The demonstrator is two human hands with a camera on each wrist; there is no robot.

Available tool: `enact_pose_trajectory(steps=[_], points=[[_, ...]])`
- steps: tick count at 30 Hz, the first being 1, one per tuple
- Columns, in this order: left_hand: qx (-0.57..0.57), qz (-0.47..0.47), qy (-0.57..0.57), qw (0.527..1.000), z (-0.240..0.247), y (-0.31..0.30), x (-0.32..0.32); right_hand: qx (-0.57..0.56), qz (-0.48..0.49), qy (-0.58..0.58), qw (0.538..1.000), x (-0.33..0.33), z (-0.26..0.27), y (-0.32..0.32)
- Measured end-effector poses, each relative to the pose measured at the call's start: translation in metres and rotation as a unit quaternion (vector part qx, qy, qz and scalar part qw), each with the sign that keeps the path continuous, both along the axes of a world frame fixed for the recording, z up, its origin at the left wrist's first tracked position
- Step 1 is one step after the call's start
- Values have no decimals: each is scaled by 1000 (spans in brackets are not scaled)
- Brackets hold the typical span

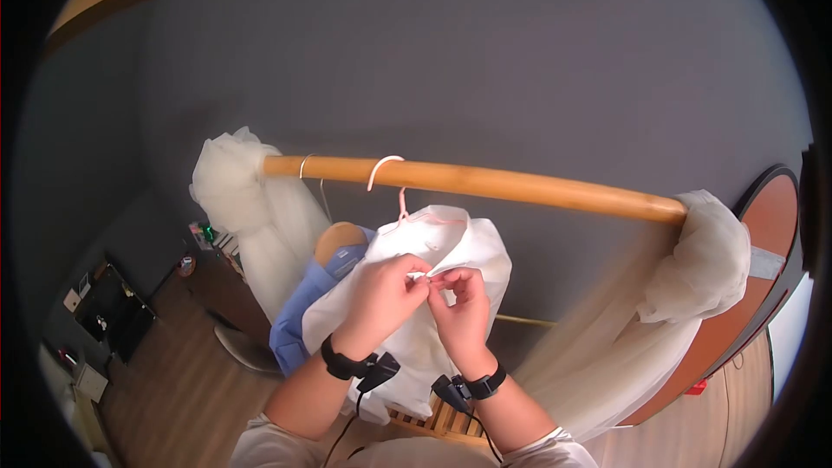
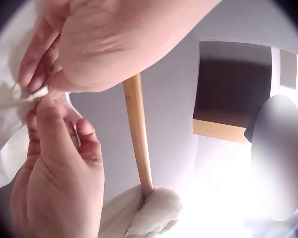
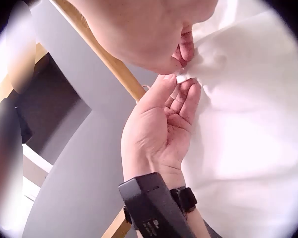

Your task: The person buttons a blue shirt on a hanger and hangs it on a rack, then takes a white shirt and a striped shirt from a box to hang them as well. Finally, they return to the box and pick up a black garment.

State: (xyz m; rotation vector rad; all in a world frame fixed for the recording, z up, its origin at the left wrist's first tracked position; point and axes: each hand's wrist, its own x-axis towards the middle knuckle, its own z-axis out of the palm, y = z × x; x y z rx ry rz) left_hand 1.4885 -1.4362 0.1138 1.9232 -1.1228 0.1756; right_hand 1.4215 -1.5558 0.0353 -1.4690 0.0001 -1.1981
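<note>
A white shirt (image 1: 407,329) hangs on a pale pink hanger (image 1: 404,204) whose hook goes over a wooden rod (image 1: 520,184). At the front of the shirt, below its collar, both hands meet with fingertips close together. My left hand (image 1: 386,302) pinches the white fabric between thumb and fingers. Just beside it, my right hand (image 1: 461,312) pinches the edge of the same fabric. In the right wrist view a small fold of white cloth (image 3: 183,78) shows between the fingertips. Whatever lies deeper between them is hidden by the fingers.
A blue shirt (image 1: 295,329) on a wooden hanger (image 1: 339,241) hangs left of the white one. Gathered pale tulle (image 1: 230,173) wraps the rod's left end, and more tulle (image 1: 702,269) drapes from its right end. A round-topped mirror (image 1: 771,208) stands at the right. Slatted wood (image 1: 446,420) shows below.
</note>
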Motion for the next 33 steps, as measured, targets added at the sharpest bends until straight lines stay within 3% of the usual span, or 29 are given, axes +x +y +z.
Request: enact_pose_trajectory(steps=[6, 9, 12, 14, 15, 18, 28, 33], points=[[-31, -8, -17, 999, -15, 7, 4, -44, -68, 79, 994, -4, -2, 12], [-33, -8, -83, 996, -17, 10, 3, 138, 84, 11, 987, 7, -5, 11], [-21, -6, -148, 989, -15, 14, 0, 247, 158, 21, 956, 7, -4, 13], [-19, -4, -158, 987, -15, 16, 0, 27, -24, 51, 998, -2, 2, 25], [-24, -1, -149, 989, -17, 16, 0, -86, -114, 66, 988, -6, 4, 30], [-40, -2, -129, 991, -19, 17, 0, -251, -192, 47, 948, -4, 3, 28], [-71, -16, -109, 991, -18, 29, 0, -207, -196, 39, 958, 2, -3, 34], [-85, -15, -104, 991, -20, 29, 2, -68, -82, 80, 991, 5, 4, 32]])
